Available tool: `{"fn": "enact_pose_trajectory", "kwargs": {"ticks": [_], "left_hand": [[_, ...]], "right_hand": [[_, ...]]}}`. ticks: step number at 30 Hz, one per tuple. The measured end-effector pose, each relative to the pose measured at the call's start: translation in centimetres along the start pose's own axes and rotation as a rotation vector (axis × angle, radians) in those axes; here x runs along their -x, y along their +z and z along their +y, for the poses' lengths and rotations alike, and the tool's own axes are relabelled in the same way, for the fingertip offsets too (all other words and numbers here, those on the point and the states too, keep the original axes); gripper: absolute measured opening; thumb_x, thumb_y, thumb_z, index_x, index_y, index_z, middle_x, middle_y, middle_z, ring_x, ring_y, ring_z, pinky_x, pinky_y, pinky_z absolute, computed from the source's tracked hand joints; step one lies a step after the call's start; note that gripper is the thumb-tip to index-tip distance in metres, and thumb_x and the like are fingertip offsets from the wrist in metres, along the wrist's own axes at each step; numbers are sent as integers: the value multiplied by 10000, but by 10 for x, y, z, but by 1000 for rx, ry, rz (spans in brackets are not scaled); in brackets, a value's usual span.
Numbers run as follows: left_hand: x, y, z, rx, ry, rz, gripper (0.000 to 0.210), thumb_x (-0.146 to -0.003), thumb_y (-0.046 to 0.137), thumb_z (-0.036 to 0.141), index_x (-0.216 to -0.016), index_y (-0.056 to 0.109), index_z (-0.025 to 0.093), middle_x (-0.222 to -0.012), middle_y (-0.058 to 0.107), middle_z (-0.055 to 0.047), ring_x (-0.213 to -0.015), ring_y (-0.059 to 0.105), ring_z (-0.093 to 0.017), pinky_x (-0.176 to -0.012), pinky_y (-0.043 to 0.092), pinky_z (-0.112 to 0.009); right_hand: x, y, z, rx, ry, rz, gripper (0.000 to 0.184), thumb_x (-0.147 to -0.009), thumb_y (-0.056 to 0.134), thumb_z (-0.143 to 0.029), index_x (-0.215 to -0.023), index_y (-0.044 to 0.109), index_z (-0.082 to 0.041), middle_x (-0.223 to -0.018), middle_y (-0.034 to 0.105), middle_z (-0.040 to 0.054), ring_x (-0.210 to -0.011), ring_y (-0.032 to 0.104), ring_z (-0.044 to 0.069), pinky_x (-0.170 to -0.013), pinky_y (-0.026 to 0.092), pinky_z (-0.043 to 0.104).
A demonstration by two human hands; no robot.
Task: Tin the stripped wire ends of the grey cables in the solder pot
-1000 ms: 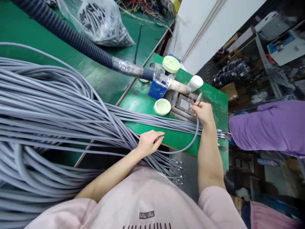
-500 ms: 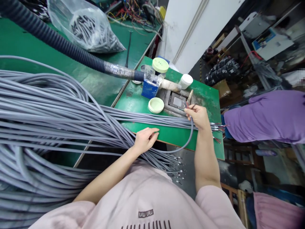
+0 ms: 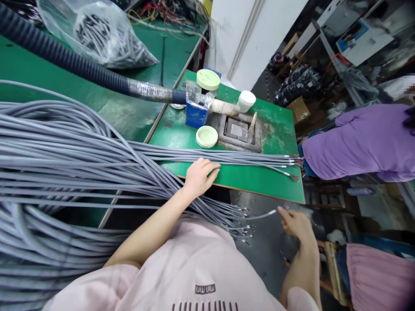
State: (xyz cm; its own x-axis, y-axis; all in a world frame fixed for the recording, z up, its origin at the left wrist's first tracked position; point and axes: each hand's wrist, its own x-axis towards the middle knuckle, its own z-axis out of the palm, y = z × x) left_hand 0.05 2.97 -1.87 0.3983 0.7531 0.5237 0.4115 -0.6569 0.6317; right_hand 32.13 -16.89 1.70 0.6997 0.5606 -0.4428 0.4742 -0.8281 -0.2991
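My left hand (image 3: 200, 178) rests at the table's front edge, fingertips against the upper bundle of grey cables (image 3: 240, 157). Its fingers are bent loosely, thumb a little apart, gripping nothing visible. Out past the table's front edge is my right hand (image 3: 295, 223), somewhat blurred, its fingers closed at the end of one grey cable (image 3: 261, 216). That cable's white band shows just left of the fingertips; its wire ends are hidden. Below my left hand, a second bundle of cables (image 3: 223, 211) hangs over the edge, with white-banded, stripped ends.
A solder pot (image 3: 238, 129) is set in the green table (image 3: 275, 181). Around it stand a blue box (image 3: 196, 114), a pale green lid (image 3: 206, 137) and a white cup (image 3: 246, 101). A black hose (image 3: 94, 73) crosses above. A person in purple (image 3: 359, 142) is at the right.
My right hand has moved from beside the solder pot down and right, off the table, bringing the cable end along. My left hand has shifted slightly up toward the upper bundle.
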Motion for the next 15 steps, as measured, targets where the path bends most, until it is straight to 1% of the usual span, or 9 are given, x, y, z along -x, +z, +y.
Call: {"fn": "enact_pose_trajectory", "kwargs": {"ticks": [1,2,3,5,9,12,13,14,15], "left_hand": [[-6,3,0,-58,13,-28,207,-903,493,275,-976,664,183,-887,682,-64,-824,562,-189,-732,421,-329],[-13,6,0,-116,20,-58,220,-904,488,282,-1002,661,188,-929,677,-73,-869,556,-207,-734,407,-342],[-19,9,0,-170,26,-90,228,-903,485,284,-1024,655,192,-963,668,-81,-906,546,-224,-734,392,-354],[-31,18,1,-267,35,-141,225,-890,498,279,-1029,648,187,-984,649,-96,-938,528,-253,-730,367,-374],[-49,32,3,-389,36,-199,149,-838,566,262,-920,646,167,-930,615,-116,-927,511,-293,-728,342,-400],[-57,32,8,-398,50,-227,98,-824,577,235,-865,615,154,-906,603,-124,-919,513,-301,-736,340,-405],[-58,29,11,-388,57,-226,92,-831,565,228,-866,603,150,-896,604,-122,-906,516,-296,-736,340,-403],[-57,25,16,-368,65,-220,93,-844,546,224,-873,591,148,-884,606,-118,-889,520,-286,-733,341,-398],[-55,19,21,-340,73,-213,99,-860,523,225,-884,580,147,-871,608,-111,-867,523,-274,-728,342,-391]], "right_hand": [[2,6,13,95,60,-71,478,-733,586,-580,-482,573,-173,-451,606,58,-423,594,178,-457,455,272],[5,12,21,124,69,-122,487,-756,554,-583,-487,562,-176,-467,616,54,-431,601,174,-464,458,265],[10,18,23,109,33,-168,480,-775,530,-578,-511,564,-179,-489,625,44,-444,608,167,-473,462,256],[19,32,14,1,-115,-261,435,-796,517,-550,-577,578,-179,-534,634,20,-471,615,148,-488,467,236],[38,64,-46,-279,-420,-570,319,-811,556,-461,-777,655,-159,-614,649,3,-496,609,121,-498,473,221],[44,87,-98,-499,-541,-791,301,-800,591,-426,-897,668,-151,-664,665,7,-476,598,102,-478,477,214],[44,91,-112,-593,-558,-819,326,-786,607,-433,-949,656,-155,-697,678,14,-467,594,102,-452,470,212],[42,93,-125,-715,-559,-800,388,-774,618,-450,-1042,624,-171,-786,698,33,-487,607,108,-430,463,212],[39,91,-135,-868,-554,-735,449,-769,612,-479,-1113,585,-191,-874,705,51,-524,627,118,-419,462,214]]}}
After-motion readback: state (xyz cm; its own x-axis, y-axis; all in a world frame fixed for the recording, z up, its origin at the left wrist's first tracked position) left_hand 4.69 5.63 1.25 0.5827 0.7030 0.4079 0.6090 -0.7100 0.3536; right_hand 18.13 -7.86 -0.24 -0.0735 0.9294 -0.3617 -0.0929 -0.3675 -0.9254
